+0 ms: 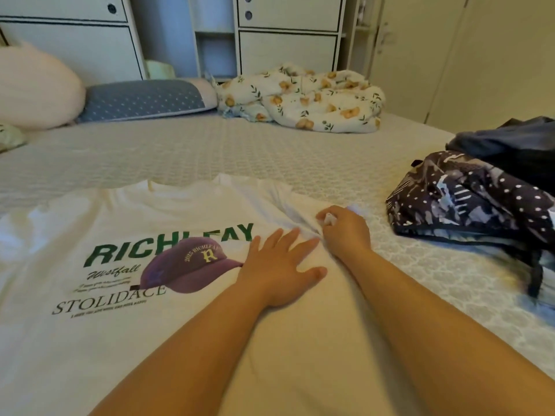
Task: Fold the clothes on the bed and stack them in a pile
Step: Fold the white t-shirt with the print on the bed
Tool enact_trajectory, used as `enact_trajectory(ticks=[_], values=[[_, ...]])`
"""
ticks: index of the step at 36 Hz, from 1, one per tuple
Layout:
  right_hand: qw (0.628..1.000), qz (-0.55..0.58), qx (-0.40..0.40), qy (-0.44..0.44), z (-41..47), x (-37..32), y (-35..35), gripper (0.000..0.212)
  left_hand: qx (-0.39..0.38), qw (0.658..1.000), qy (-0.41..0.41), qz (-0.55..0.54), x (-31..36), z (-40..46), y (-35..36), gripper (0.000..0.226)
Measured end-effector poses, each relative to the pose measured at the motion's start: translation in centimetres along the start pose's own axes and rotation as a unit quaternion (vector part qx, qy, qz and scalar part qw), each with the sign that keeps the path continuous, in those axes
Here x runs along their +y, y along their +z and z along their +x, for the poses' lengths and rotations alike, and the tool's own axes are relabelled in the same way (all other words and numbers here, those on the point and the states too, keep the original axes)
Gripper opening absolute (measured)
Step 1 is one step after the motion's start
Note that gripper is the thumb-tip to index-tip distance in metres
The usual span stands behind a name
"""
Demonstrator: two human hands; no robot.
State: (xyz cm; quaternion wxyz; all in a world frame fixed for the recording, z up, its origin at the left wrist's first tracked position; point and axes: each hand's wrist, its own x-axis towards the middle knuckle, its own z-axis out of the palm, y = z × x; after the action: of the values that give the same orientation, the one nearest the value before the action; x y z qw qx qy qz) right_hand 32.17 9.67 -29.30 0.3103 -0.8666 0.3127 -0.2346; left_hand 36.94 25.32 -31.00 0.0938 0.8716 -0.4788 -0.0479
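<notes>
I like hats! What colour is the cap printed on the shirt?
Purple, with a yellow letter R; the cap print shows in the head view.

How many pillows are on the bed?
2 that I can tell: a plump white pillow at the far left, and a flat grey dotted pillow lying right beside it. A greenish patterned edge at the left border may be another, mostly out of view.

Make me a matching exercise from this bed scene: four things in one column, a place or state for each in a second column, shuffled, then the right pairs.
Things
1. white T-shirt
2. left hand
3. right hand
4. floral blanket

Places or states
A. pinches a bunch of white fabric
B. bundled at the far side of the bed
C. spread print-side up in front of the person
D. lies flat, fingers spread, on the shirt

Pairs: 1-C, 2-D, 3-A, 4-B
</notes>
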Motion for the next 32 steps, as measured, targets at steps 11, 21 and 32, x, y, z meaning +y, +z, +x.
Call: enact_trajectory(ticks=[11,21,32], values=[[0.984,0.095,0.118,0.092,5.0,4.8,-3.7,0.057,0.086,0.996,0.016,-0.037,-0.4,2.6,0.7,0.064],[0.985,-0.164,-0.021,-0.054,4.8,4.1,-1.7,0.093,0.008,0.997,0.071,0.004,-0.5,1.8,-0.1,0.056],[0.96,-0.279,-0.037,-0.012,5.5,2.3,-4.9,0.079,-0.024,0.991,0.01,-0.128,-0.1,1.3,-0.9,0.048]])
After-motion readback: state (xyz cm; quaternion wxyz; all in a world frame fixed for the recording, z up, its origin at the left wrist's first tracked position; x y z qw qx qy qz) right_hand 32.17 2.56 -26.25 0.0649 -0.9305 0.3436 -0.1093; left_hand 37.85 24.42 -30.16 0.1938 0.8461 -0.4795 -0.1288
